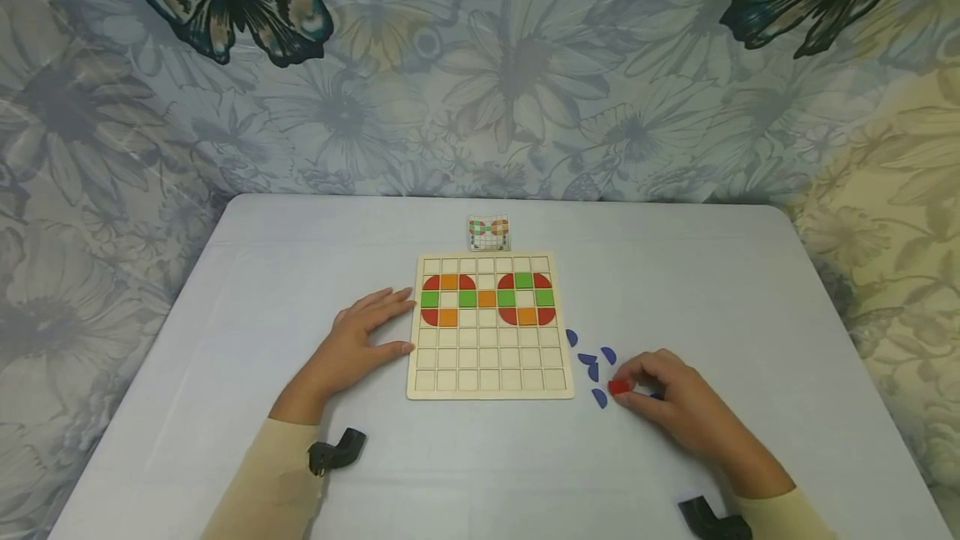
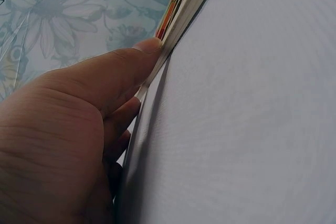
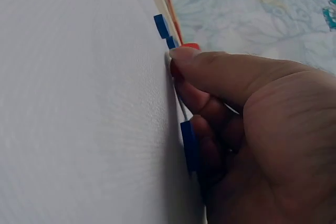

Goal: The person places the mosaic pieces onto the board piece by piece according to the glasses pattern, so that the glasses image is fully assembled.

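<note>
Head view: right hand (image 1: 678,407) fingers pinch red piece (image 1: 618,387), orientation unclear; left hand (image 1: 360,340) flat, relaxed, touching board (image 1: 491,373).

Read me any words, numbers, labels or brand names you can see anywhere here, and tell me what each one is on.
There is no readable text in any view.
The wooden board shows only a bare grid and coloured tiles, no letters or numbers.
The small card behind the board carries a coloured pattern; any print on it is too small to read.
The red piece pinched by the right hand and the blue pieces are plain.
</note>
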The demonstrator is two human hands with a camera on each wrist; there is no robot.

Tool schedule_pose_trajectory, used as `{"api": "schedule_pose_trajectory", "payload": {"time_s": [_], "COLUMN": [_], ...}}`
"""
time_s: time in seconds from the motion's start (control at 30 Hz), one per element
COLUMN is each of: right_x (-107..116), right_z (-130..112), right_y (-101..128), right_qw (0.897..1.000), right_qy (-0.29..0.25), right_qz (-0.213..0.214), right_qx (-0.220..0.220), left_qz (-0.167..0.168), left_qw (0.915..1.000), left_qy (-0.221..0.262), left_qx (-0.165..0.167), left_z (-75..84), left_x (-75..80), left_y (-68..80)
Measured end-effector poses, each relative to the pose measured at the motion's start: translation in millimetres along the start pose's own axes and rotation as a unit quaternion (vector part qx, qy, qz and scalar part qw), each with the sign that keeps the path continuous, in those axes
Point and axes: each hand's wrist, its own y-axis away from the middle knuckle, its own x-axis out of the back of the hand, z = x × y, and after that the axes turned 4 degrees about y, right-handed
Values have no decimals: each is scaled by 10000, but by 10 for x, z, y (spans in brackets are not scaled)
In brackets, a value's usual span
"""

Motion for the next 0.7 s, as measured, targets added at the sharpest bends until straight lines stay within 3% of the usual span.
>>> {"api": "schedule_pose_trajectory", "payload": {"time_s": [0.4,0.7], "right_x": [3,24], "right_z": [25,-28], "right_y": [11,-68], "right_qw": [9905,9872], "right_qy": [-909,-838], "right_qz": [894,1158], "right_qx": [515,712], "left_qz": [12,36], "left_qw": [10000,10000], "left_qy": [-20,5], "left_qx": [-16,0], "left_z": [16,21], "left_x": [4,7], "left_y": [11,11]}}
